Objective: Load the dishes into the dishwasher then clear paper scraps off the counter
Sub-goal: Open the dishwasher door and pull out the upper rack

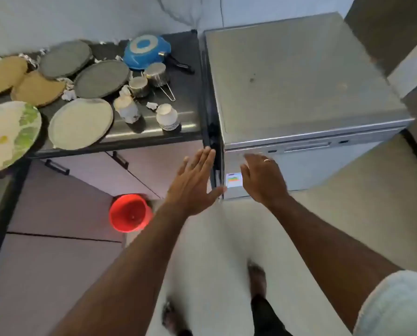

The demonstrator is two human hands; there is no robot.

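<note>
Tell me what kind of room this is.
Most likely a home kitchen. A dark counter holds plates, a blue pan and small steel pots, and a silver dishwasher stands beside it, its door shut, with cabinet doors under the counter.

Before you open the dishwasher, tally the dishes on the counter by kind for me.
Plates, all upside down: 6, e.g. the floral plate
Steel saucepans: 2, e.g.
Blue frying pan: 1
White cups, upside down: 2, e.g.
Total: 11

Paper scraps not counted.
</note>
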